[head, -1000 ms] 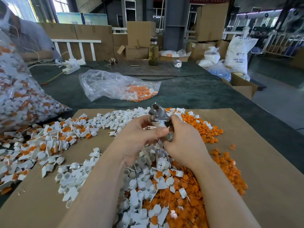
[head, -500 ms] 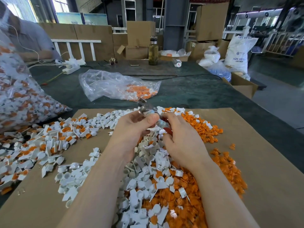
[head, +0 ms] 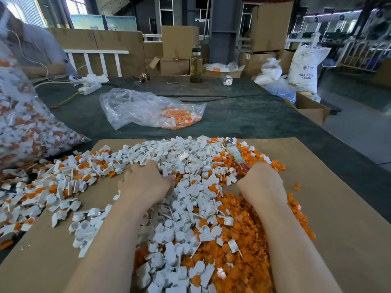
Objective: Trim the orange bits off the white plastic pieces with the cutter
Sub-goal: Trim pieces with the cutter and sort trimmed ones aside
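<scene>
Both hands are coming apart and down. Left hand [head: 143,182] is lying open on white pieces [head: 186,157]; right hand [head: 261,180] is gripping the cutter [head: 233,152]. Orange bits [head: 239,240] are piling up, but many untrimmed pieces [head: 63,176] are waiting.

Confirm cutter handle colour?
Red, on the cutter handle near the right hand; head view.
</scene>
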Action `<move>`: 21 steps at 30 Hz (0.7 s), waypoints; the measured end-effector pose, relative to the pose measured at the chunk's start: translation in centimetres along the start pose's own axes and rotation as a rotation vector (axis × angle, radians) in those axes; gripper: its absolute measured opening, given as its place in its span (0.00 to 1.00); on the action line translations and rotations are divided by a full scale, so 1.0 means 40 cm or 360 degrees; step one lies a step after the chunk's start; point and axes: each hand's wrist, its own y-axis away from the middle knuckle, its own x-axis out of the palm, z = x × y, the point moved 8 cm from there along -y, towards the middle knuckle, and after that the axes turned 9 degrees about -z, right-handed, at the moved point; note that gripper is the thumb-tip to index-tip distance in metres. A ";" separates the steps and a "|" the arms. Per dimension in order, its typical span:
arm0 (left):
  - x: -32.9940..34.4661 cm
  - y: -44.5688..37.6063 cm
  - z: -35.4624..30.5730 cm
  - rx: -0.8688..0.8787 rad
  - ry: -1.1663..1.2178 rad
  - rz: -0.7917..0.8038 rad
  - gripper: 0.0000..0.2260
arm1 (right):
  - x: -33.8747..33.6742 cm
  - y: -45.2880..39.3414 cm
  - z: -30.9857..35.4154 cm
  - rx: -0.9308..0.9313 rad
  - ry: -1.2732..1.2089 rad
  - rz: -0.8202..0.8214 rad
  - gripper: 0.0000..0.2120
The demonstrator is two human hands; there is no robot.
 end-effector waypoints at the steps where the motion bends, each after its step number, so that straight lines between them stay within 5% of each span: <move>1: 0.011 0.001 0.000 0.0007 0.0017 0.0067 0.30 | 0.003 0.002 -0.003 0.0009 0.0011 -0.0008 0.06; 11: 0.034 0.012 -0.055 0.0227 0.0565 0.0243 0.22 | 0.053 0.022 0.061 -0.0273 0.0021 0.0191 0.12; 21: 0.022 0.014 -0.076 0.0308 0.0898 0.0216 0.18 | 0.049 0.030 0.109 -0.0447 -0.0465 0.0238 0.06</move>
